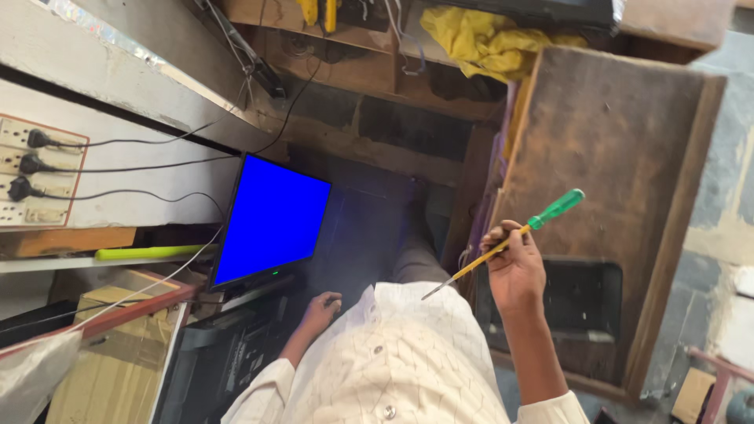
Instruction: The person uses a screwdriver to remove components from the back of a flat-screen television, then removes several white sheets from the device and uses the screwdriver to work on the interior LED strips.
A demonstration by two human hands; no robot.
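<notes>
My right hand (514,267) is raised in front of me and grips a screwdriver (510,239) with a yellow shaft and a green handle end; its metal tip points down toward my shirt. My left hand (320,310) is lower, fingers curled, resting by the base of a flat monitor (273,218) that shows a plain blue screen. Whether the left hand holds anything is hidden from me. The monitor stands tilted on a dark surface beside a black device (224,353).
A wall socket panel (35,169) with three black plugs and cables is at the left. A worn wooden cabinet (620,165) stands at the right. Yellow cloth (487,39) lies on a shelf above. A cardboard box (118,345) sits lower left.
</notes>
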